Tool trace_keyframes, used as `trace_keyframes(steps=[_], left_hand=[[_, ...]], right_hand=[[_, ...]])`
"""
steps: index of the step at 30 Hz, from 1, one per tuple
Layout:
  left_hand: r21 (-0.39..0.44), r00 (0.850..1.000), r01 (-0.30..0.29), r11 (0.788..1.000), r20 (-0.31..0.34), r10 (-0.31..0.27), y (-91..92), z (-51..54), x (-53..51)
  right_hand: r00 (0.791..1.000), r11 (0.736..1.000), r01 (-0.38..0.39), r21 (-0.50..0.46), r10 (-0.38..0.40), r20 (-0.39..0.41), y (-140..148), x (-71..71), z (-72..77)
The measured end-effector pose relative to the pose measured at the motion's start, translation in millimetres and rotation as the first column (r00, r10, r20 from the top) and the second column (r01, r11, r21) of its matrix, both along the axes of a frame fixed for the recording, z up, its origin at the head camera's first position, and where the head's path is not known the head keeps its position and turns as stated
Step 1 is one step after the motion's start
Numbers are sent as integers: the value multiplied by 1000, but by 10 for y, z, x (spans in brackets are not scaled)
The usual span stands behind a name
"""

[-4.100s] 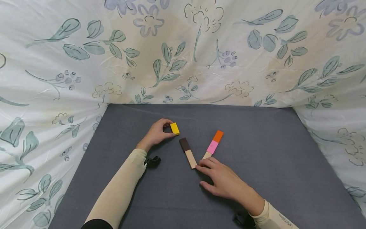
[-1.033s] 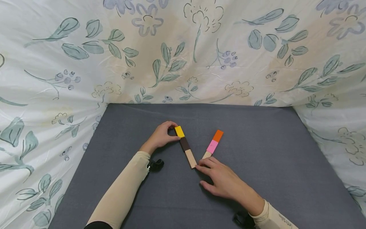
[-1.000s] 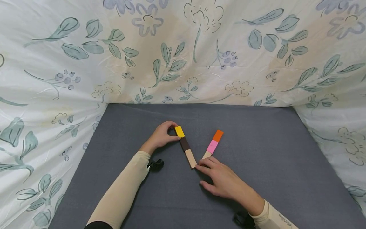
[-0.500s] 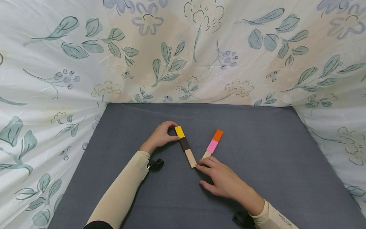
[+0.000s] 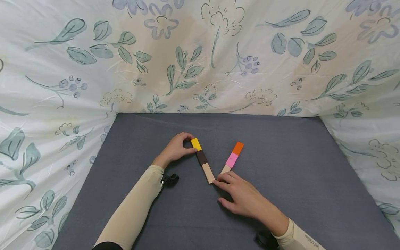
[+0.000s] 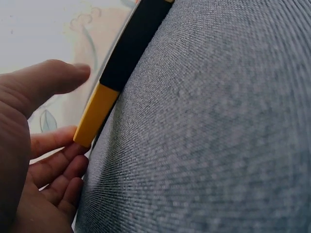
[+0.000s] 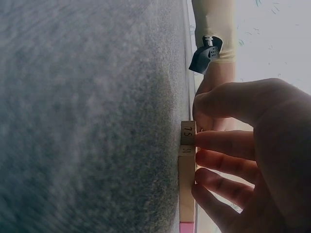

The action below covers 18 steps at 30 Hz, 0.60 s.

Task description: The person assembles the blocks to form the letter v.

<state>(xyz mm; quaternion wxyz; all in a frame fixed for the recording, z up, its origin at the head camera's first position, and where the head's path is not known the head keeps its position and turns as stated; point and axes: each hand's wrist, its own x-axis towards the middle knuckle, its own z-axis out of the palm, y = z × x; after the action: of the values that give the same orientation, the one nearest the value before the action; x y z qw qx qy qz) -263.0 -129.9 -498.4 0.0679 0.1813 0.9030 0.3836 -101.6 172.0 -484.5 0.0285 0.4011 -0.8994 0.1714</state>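
Observation:
A yellow block [image 5: 196, 144] lies end to end with a dark brown block [image 5: 202, 157] and a bare wood block [image 5: 208, 173], forming a slanted row. My left hand [image 5: 175, 148] holds the yellow block, its thumb near the joint with the brown one and a fingertip at the far end. A second row leans the other way: orange block [image 5: 238, 148], pink block [image 5: 232, 160] and another wood block [image 5: 226, 169], partly hidden by my right hand [image 5: 242, 196]. Its extended fingertips touch the wood blocks where the rows meet; in the right wrist view their ends [image 7: 188, 132] bear numbers.
A dark grey cloth [image 5: 297, 173] covers the table. Pale floral fabric [image 5: 200, 62] hangs behind it and along both sides. A black wrist device [image 5: 170, 179] is strapped under the left sleeve [image 5: 134, 205].
Compared with about four seconds ago, my left hand has moved the yellow block slightly right and nearer, against the brown block's end. Over the last second nothing visibly moves; the right hand stays put.

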Motion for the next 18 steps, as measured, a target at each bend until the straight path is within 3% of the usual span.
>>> trace_keyframes(steps=[18], left_hand=[[7, 1000, 6, 1000, -15, -6, -8, -43, -10]], right_hand=[[1000, 1000, 3, 23, -3, 8, -5, -10, 23]])
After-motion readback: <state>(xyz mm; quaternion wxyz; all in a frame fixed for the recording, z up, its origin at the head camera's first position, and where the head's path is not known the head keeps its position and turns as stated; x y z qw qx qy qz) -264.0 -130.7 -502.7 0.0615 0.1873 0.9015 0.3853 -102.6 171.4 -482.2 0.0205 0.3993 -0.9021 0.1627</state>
